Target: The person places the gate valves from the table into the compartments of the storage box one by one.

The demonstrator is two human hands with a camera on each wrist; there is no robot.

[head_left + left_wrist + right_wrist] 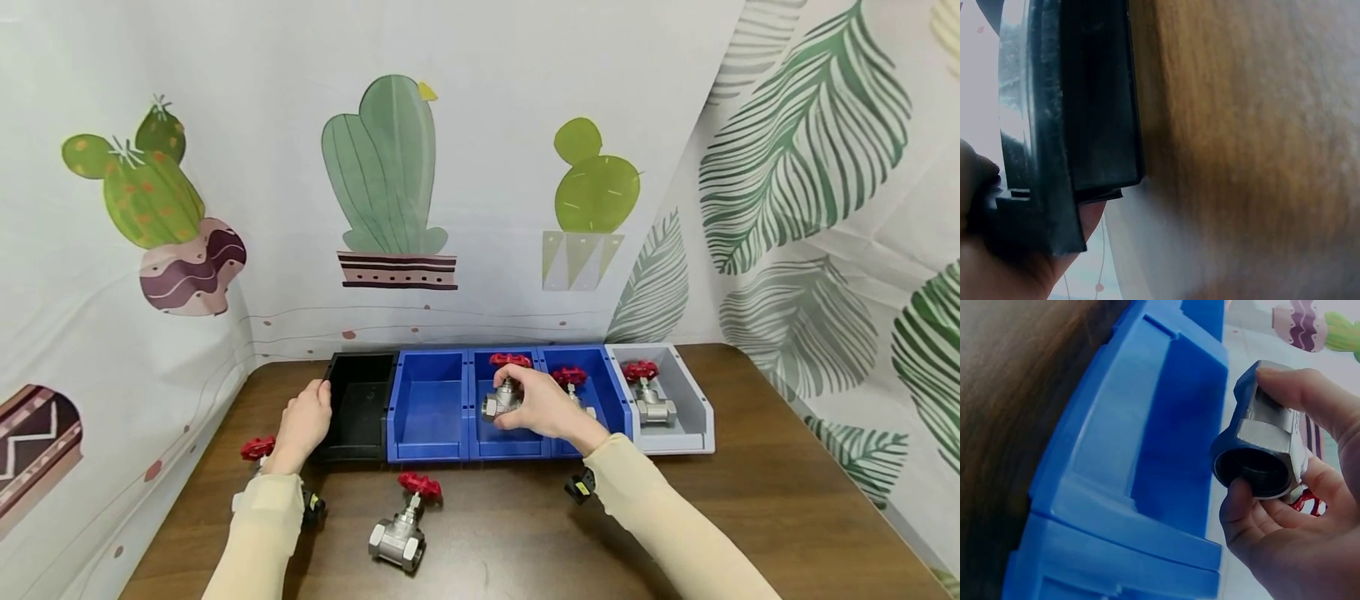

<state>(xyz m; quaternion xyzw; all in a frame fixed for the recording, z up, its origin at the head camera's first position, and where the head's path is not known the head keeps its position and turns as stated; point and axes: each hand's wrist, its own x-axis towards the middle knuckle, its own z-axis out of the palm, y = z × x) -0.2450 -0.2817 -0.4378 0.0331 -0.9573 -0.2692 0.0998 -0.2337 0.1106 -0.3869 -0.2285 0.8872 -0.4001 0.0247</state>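
My right hand (546, 404) grips a metal gate valve (501, 402) with a red handwheel by its body, over the middle blue bin (506, 450). In the right wrist view, thumb and fingers wrap the valve (1266, 434), its threaded opening facing the camera. At the far left of the row, my left hand (303, 417) holds the side wall of the black bin (360, 446). The left wrist view shows the fingers around the corner of that bin (1047, 125). Another valve (401, 533) lies on the table between my forearms.
One more valve (258, 448) is partly hidden behind my left forearm. The left blue bin (427, 450) adjoins the black one. The right blue bin (611, 392) and grey bin (697, 408) each contain a valve. A patterned cloth (495, 308) hangs behind the wooden table (510, 533).
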